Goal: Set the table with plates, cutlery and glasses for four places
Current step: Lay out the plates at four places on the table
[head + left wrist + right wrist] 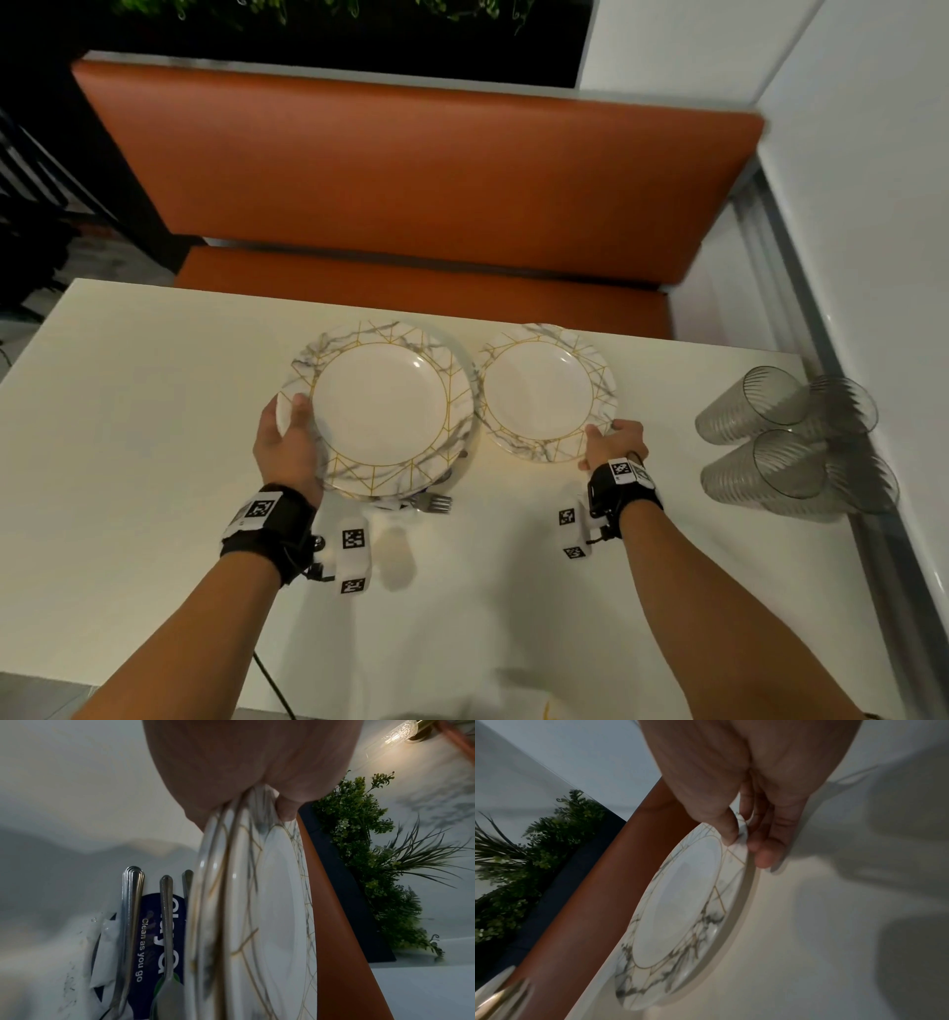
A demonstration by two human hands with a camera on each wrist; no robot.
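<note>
the only writing that can be read is on a dark blue packet (154,939) lying on the desk (128,437) under the cutlery: white letters spell "clean as you go", with bigger letters beside them cut off by the plates. the black wrist straps carry square black-and-white code tags, no words.

counted: in the left wrist view the stack of plates (382,411) shows at least three rims, edge on. a single plate (547,393) sits just to the right of the stack, their rims almost touching. four clear ribbed glasses (785,442) lie on their sides near the desk's right edge, grouped together, mouths turned toward the left. in the left wrist view three metal handles (132,914) are visible side by side, with a spoon bowl at the lower end of one; in the head view only fork tines (434,502) peek out from under the near edge of the stack, pointing right.

the left hand (285,442) grips the stack at its left rim, thumb on top and fingers (287,807) curled beneath. the stack is held above the cutlery. the right hand (613,442) pinches the single plate's near right rim, thumb (727,829) on top, fingers under; that plate's far edge looks to be on the desk, the near edge slightly raised.

both plates are face up, near the far side of the desk, in front of an orange bench seat (411,169).
</note>
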